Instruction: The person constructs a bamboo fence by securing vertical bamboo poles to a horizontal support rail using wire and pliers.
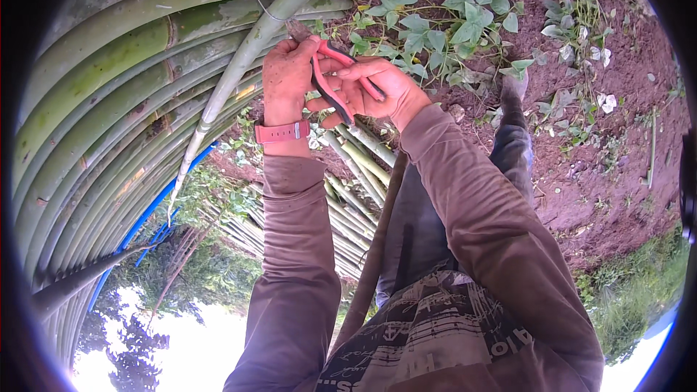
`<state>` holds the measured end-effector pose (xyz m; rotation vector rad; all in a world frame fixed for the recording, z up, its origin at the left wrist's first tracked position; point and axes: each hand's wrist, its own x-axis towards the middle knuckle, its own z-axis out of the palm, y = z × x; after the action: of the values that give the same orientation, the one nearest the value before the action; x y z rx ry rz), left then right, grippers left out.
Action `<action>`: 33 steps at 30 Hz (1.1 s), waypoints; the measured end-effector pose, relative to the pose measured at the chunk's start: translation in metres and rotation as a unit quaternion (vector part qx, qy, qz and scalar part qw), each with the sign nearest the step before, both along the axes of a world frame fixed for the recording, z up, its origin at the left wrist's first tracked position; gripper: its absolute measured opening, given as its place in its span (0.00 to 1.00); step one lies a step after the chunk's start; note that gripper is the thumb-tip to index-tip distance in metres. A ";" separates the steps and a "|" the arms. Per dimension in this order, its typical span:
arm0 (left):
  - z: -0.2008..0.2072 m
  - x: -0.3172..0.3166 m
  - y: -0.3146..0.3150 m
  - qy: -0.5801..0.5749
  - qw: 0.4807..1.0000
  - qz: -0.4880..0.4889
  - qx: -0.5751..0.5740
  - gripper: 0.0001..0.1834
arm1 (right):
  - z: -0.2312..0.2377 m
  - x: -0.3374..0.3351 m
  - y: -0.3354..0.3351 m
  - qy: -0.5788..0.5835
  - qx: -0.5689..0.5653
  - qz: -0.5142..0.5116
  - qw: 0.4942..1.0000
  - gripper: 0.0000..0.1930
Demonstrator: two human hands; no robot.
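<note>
**Pliers [319,80] pointing up and left at the wire [268,13] on a slanting bamboo pole [232,76]**

A stack of long green bamboo culms [109,72] is filling the person's left side, its lengths bowing through the fisheye view. Across its face the slimmer slanting pole is running from the top of the view down toward the lower left, passing just left of both hands.

The right hand [381,87] is gripping the pliers by their red-and-black handles, which are standing apart, and is lying farther from the pole. The left hand [288,72], with a red wristband [282,132] below it, is the nearer one: its fingers are curling close by the pole and its thumb is resting at the pliers' head. Whether it is clamping the tool, pinching wire or only steadying cannot be told. The two hands are working close together.

The pliers' long axis is lying from lower right to upper left, steeply crosswise to the pole. Their nose is sitting just right of the pole, near the thin wire passing around it; whether the two are touching cannot be told.
</note>
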<state>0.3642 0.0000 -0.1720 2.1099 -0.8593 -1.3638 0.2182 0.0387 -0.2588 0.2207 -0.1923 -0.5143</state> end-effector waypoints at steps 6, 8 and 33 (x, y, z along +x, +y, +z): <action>0.008 0.000 -0.006 -0.037 0.998 -0.040 0.025 0.15 | -0.012 0.013 0.004 -0.080 0.044 -0.012 0.996 0.22; 0.003 0.005 -0.001 -0.049 0.998 -0.040 0.001 0.16 | -0.008 0.019 0.007 -0.142 0.066 -0.017 0.987 0.20; -0.048 0.007 0.112 -0.206 0.975 0.021 -0.075 0.18 | 0.131 -0.050 -0.072 0.638 -0.743 0.156 0.133 0.10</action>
<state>0.3709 0.1120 -0.2199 2.3111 -1.0336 -0.8189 0.1686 -0.0330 -0.1279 -2.2280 1.1268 0.3072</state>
